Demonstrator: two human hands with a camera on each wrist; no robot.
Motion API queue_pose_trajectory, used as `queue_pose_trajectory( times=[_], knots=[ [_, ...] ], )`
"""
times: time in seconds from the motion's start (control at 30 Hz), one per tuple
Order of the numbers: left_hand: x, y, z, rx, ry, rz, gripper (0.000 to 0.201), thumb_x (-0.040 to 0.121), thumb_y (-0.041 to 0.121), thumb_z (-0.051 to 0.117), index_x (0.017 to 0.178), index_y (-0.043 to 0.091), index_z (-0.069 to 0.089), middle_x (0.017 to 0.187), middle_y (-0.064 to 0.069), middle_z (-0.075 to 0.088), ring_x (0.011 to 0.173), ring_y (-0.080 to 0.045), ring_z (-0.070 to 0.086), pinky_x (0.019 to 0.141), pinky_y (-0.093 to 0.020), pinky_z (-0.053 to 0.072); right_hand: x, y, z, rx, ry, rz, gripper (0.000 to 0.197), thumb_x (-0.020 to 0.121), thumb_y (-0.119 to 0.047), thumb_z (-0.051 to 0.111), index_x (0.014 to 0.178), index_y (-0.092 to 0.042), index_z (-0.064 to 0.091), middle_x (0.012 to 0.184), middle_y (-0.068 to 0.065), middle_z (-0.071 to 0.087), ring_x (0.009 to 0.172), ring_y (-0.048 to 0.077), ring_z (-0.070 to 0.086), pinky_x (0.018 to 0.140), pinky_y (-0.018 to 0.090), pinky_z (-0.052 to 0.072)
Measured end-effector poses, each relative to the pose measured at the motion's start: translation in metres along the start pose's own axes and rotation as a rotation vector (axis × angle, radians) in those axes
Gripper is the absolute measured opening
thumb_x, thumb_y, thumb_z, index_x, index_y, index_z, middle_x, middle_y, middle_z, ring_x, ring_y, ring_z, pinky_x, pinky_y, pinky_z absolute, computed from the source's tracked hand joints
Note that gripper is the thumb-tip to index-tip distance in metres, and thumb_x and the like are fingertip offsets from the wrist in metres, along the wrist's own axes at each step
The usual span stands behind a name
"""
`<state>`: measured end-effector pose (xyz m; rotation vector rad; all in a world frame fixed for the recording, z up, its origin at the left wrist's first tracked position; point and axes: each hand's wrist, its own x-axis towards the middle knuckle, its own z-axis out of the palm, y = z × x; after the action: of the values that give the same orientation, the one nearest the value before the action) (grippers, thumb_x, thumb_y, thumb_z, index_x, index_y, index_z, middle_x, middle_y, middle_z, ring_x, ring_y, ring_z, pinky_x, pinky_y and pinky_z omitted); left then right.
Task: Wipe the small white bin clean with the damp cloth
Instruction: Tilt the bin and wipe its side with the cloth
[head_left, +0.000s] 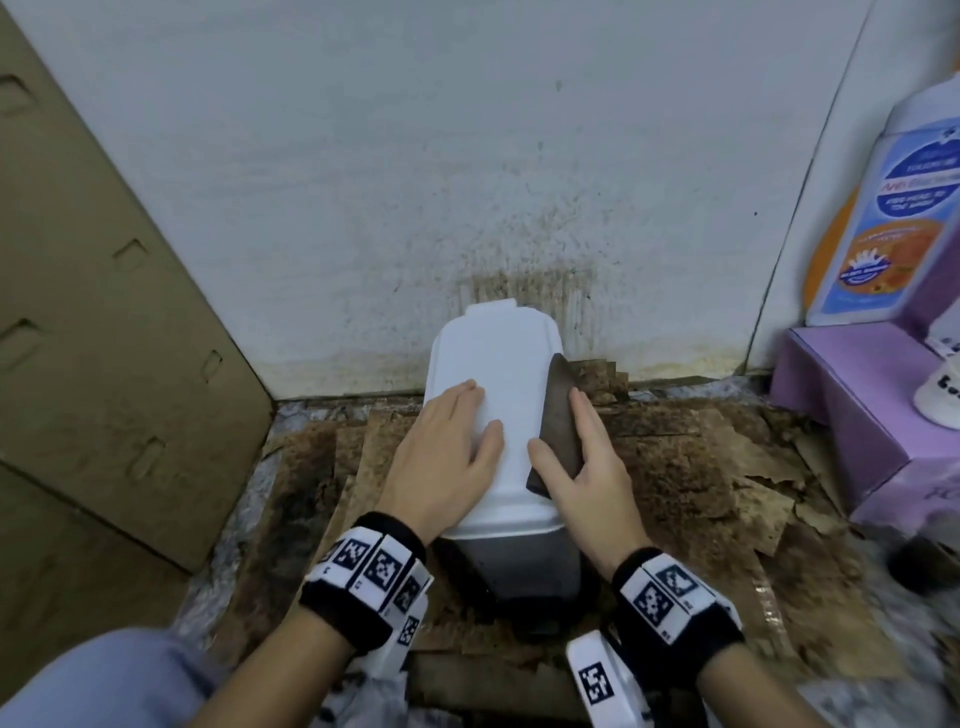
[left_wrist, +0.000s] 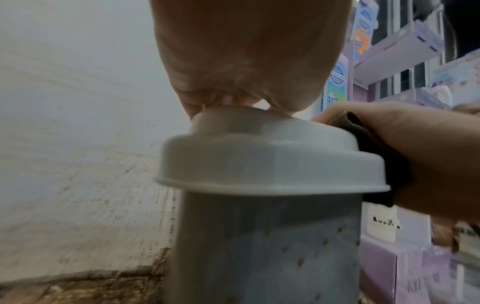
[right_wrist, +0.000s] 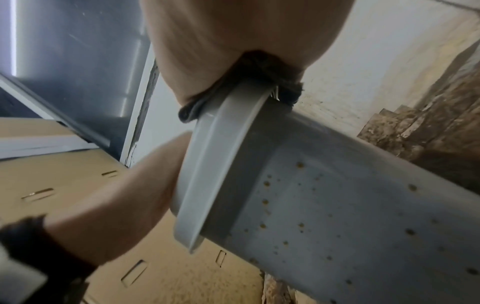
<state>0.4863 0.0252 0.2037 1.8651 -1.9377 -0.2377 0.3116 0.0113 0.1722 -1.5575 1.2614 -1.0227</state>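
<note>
Now L hand (head_left: 447, 457) flat atop bin (head_left: 498, 364); R hand (head_left: 587, 467) clamped round cloth (head_left: 558, 410) at rim.

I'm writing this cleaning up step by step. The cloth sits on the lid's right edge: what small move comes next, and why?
Probably slide the cloth in the right hand along the edge of the lid toward the near corner: the left hand presses the lid steady, and the bin wall below shows brown specks not yet wiped.
</note>
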Motion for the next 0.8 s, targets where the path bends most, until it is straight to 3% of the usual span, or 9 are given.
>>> queue_pose_trajectory(
  times=[0.13,0.2,0.3,0.43,0.57,0.67,0.8],
  knots=[
    [0.004,0.008,0.003,-0.071,0.096,-0.098,0.053,0.102,0.047,0.046,0.141,0.011,0.045,0.143,-0.001,0.048,0.134,-0.019,0.040,0.114,-0.030,0.028,-0.002,0.000,0.010,0.086,0.023,-0.019,0.070,0.100,-0.034,0.058,0.160,-0.027,0.023,0.165,-0.012,0.025,0.149,0.005,0.026,0.122,0.039,0.029],
    [0.004,0.012,0.007,-0.017,0.123,-0.126,0.055,0.100,0.051,0.046,0.140,0.012,0.043,0.140,-0.001,0.045,0.132,-0.021,0.038,0.114,-0.032,0.026,-0.001,0.003,0.016,0.194,0.049,0.018,0.062,0.102,-0.030,0.055,0.158,-0.030,0.028,0.158,-0.009,0.040,0.139,0.007,0.044,0.114,0.039,0.042],
    [0.005,0.014,0.011,0.021,0.123,-0.175,0.059,0.098,0.058,0.043,0.139,0.016,0.039,0.139,-0.002,0.037,0.135,-0.024,0.030,0.116,-0.037,0.020,0.001,0.005,0.026,0.431,0.099,0.102,0.056,0.097,-0.033,0.053,0.151,-0.037,0.040,0.134,-0.007,0.064,0.115,0.012,0.065,0.098,0.045,0.055],
    [0.008,0.007,0.008,0.034,0.094,-0.145,0.068,0.096,0.064,0.045,0.143,0.015,0.036,0.146,-0.003,0.030,0.140,-0.023,0.023,0.117,-0.035,0.016,0.006,0.005,0.033,0.577,0.118,0.144,0.047,0.098,-0.029,0.050,0.143,-0.041,0.048,0.130,-0.005,0.067,0.117,0.017,0.066,0.099,0.045,0.055],
    [0.011,-0.005,-0.002,-0.091,-0.030,-0.031,0.075,0.102,0.053,0.045,0.161,0.016,0.017,0.168,0.002,0.011,0.154,-0.011,0.004,0.126,-0.035,0.009,0.007,0.003,0.038,0.581,0.056,0.122,0.046,0.099,-0.031,0.046,0.142,-0.044,0.051,0.135,-0.012,0.065,0.124,0.013,0.062,0.105,0.048,0.049],
    [0.011,-0.015,-0.011,-0.155,-0.089,-0.053,0.066,0.106,0.041,0.043,0.162,0.017,0.017,0.170,0.005,0.012,0.153,-0.006,0.006,0.123,-0.027,0.008,0.006,0.003,0.044,0.637,0.003,0.108,0.044,0.106,-0.017,0.040,0.144,-0.034,0.052,0.128,-0.013,0.069,0.117,0.010,0.066,0.098,0.036,0.052],
    [0.006,-0.027,-0.008,-0.178,0.001,-0.096,0.061,0.105,0.043,0.040,0.159,0.017,0.025,0.167,0.004,0.020,0.151,-0.007,0.013,0.121,-0.025,0.010,0.001,0.006,0.059,0.635,0.033,0.110,0.045,0.106,-0.017,0.039,0.146,-0.036,0.049,0.128,-0.023,0.065,0.116,-0.003,0.062,0.100,0.025,0.051]
  ],
)
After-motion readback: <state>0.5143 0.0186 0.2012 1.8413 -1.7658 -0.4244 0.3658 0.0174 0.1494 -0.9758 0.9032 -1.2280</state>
